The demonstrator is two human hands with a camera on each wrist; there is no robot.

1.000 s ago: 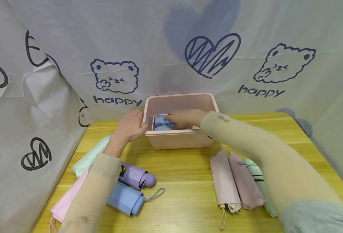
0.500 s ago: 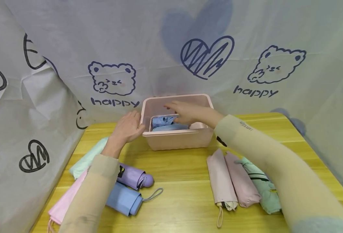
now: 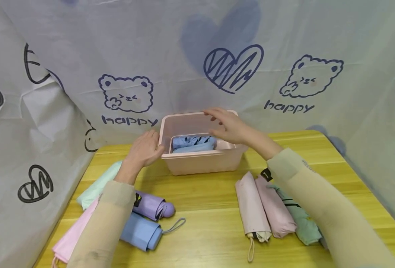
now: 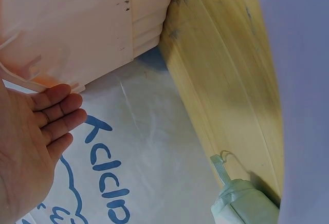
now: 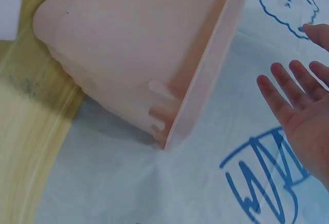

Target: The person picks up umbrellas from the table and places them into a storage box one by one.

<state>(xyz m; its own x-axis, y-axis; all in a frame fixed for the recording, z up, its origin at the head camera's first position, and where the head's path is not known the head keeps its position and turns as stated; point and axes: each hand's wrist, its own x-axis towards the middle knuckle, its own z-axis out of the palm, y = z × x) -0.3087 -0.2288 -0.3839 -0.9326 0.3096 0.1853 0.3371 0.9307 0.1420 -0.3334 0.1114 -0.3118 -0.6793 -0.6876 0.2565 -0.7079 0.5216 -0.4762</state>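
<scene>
A pink plastic bin (image 3: pixel 200 164) stands at the back of the table, with blue folded umbrellas (image 3: pixel 194 143) lying in its left part. My left hand (image 3: pixel 144 149) rests at the bin's left rim. In the left wrist view its fingers (image 4: pixel 59 112) are extended beside the rim, gripping nothing. Over the bin's right half, my right hand (image 3: pixel 231 128) hovers with fingers spread and holds nothing. The right wrist view shows its bare palm (image 5: pixel 313 131) apart from the bin wall (image 5: pixel 139 44).
On the left lie a mint umbrella (image 3: pixel 98 186), a pink one (image 3: pixel 75 232), a purple one (image 3: pixel 150 205) and a blue one (image 3: pixel 140 231). To the right lie a pale pink umbrella (image 3: pixel 252 206), a mauve one (image 3: pixel 276 208) and a green one (image 3: pixel 306 221). A printed cloth (image 3: pixel 184 56) hangs behind.
My right hand has risen out of the bin and moved right, leaving the blue umbrellas uncovered inside. My left hand stays at the rim. The head view has shifted slightly.
</scene>
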